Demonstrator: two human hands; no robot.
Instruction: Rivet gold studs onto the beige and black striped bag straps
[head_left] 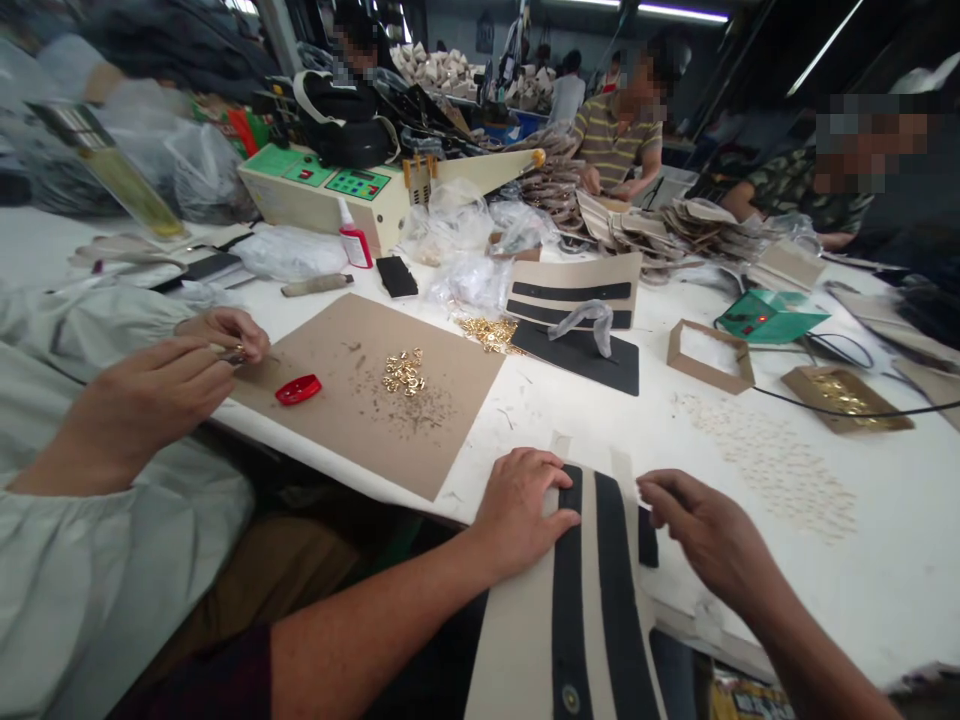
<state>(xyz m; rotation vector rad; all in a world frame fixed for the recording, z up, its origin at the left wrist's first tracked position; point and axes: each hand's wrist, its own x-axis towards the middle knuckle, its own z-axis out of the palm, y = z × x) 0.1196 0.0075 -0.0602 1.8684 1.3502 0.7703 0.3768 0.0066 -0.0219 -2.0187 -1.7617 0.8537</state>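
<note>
A beige panel [592,540] with two black strips lies in front of me, its near part reaching past the table's front edge. A round metal fitting [571,697] sits low on its left strip. My left hand [525,510] grips the panel's upper left part, thumb and fingertips on the left strip. Just beyond the panel's right edge, my right hand [694,525] has its fingers curled together. Whatever those fingers may hold is hidden. Partly under the panel's right edge is a small black piece [648,540].
To the left, a co-worker's hands [180,375] work beside a brown board [450,430] bearing gold fittings [405,372] and a red dish [298,389]. Behind are another striped panel [577,280] and a green-topped machine [322,185]. Cardboard trays [709,355] and small scattered pieces [772,465] lie right.
</note>
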